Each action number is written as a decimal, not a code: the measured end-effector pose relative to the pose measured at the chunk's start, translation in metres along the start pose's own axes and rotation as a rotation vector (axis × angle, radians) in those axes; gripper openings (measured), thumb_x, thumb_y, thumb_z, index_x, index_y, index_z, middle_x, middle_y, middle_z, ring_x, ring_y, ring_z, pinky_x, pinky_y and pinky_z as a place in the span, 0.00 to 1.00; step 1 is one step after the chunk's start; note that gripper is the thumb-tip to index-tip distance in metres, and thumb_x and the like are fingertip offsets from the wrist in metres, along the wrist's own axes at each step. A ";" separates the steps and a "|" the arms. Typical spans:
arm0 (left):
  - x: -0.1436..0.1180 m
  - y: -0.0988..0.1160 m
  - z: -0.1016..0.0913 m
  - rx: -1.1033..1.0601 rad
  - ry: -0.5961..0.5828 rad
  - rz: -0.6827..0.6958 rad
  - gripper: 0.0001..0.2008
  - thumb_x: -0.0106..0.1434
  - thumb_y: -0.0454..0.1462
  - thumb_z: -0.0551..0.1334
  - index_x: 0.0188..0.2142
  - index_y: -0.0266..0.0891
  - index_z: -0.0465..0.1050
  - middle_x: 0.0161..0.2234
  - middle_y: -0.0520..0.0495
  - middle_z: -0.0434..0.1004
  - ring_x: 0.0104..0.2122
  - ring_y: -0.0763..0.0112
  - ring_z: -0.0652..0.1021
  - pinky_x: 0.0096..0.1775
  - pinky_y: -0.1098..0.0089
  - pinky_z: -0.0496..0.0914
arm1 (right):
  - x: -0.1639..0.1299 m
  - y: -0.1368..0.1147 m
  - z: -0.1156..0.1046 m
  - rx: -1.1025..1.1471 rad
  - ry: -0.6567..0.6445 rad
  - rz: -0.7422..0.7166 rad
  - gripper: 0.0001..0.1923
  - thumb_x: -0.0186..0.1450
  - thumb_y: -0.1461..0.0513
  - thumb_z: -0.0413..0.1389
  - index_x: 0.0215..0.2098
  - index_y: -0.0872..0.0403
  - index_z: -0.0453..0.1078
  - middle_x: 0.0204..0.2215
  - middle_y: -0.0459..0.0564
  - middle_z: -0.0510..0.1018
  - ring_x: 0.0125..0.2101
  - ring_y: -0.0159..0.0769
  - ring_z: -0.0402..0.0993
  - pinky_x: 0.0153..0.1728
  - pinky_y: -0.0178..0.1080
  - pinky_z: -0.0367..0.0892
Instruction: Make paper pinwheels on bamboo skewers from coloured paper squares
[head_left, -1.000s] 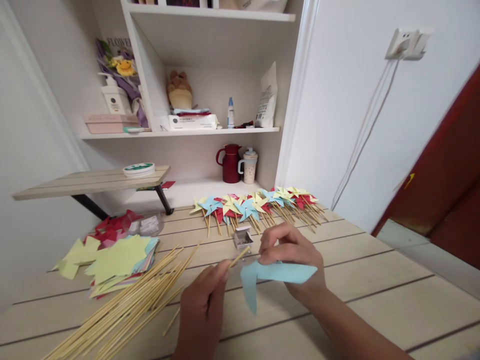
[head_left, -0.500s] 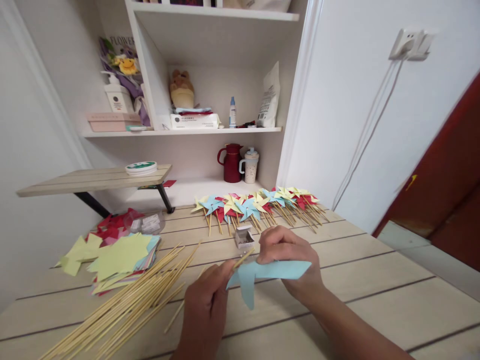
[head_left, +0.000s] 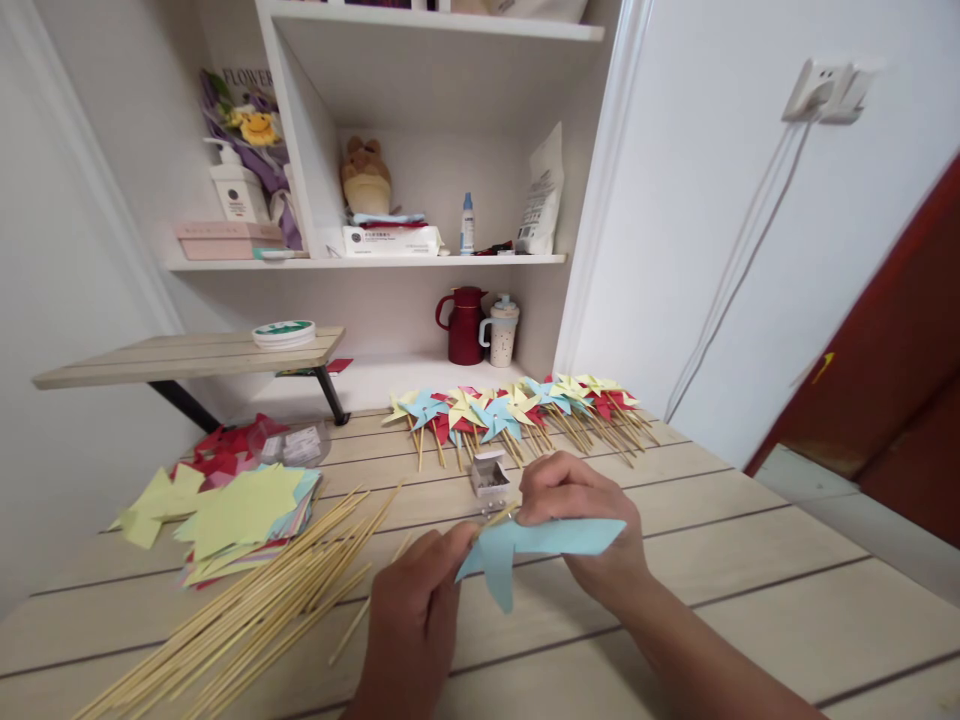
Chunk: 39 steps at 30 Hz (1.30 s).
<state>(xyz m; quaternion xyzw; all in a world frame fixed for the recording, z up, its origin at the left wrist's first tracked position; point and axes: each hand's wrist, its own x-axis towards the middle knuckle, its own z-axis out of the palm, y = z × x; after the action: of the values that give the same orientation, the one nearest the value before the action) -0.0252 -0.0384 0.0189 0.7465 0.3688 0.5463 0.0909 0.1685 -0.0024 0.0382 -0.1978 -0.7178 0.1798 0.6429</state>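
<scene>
My right hand [head_left: 581, 520] pinches the middle of a light blue paper pinwheel [head_left: 540, 545] held just above the wooden table [head_left: 750, 590]. My left hand [head_left: 420, 610] grips a thin bamboo stick [head_left: 496, 518] whose tip meets the pinwheel's centre under my right fingers. A small open white box of pins [head_left: 489, 472] sits just behind both hands.
A loose pile of bamboo sticks [head_left: 247, 620] lies at the left front. Stacked yellow, blue and red paper pieces [head_left: 232, 510] sit at the left. A row of finished pinwheels [head_left: 517, 410] lines the back. Shelves hold a red jug [head_left: 461, 325] and a cup [head_left: 501, 332].
The stick's tip has moved right to the pinwheel's centre. The blue pinwheel has shifted slightly left, closer to my left hand.
</scene>
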 end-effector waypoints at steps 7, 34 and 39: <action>-0.001 -0.001 0.000 0.024 0.016 0.035 0.15 0.62 0.29 0.55 0.43 0.41 0.77 0.33 0.47 0.82 0.31 0.70 0.81 0.30 0.75 0.74 | -0.001 -0.001 0.000 -0.003 -0.022 -0.002 0.08 0.62 0.67 0.60 0.33 0.48 0.79 0.28 0.47 0.72 0.28 0.34 0.73 0.28 0.38 0.68; -0.003 -0.008 -0.011 0.435 0.014 0.305 0.17 0.66 0.29 0.53 0.52 0.41 0.71 0.21 0.55 0.65 0.18 0.76 0.68 0.20 0.76 0.61 | 0.001 -0.002 -0.002 0.004 -0.061 0.016 0.07 0.59 0.69 0.63 0.33 0.50 0.77 0.29 0.46 0.74 0.29 0.34 0.72 0.29 0.38 0.67; 0.001 -0.003 -0.018 0.610 0.041 0.431 0.15 0.68 0.30 0.53 0.51 0.39 0.71 0.20 0.55 0.66 0.19 0.76 0.69 0.21 0.75 0.60 | 0.000 0.000 0.002 0.145 0.008 0.046 0.14 0.55 0.68 0.68 0.37 0.49 0.74 0.27 0.44 0.76 0.29 0.36 0.73 0.30 0.41 0.69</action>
<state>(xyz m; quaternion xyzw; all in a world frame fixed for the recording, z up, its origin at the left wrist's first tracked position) -0.0424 -0.0405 0.0249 0.7886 0.3509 0.4329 -0.2600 0.1663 -0.0027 0.0378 -0.1680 -0.6955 0.2454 0.6541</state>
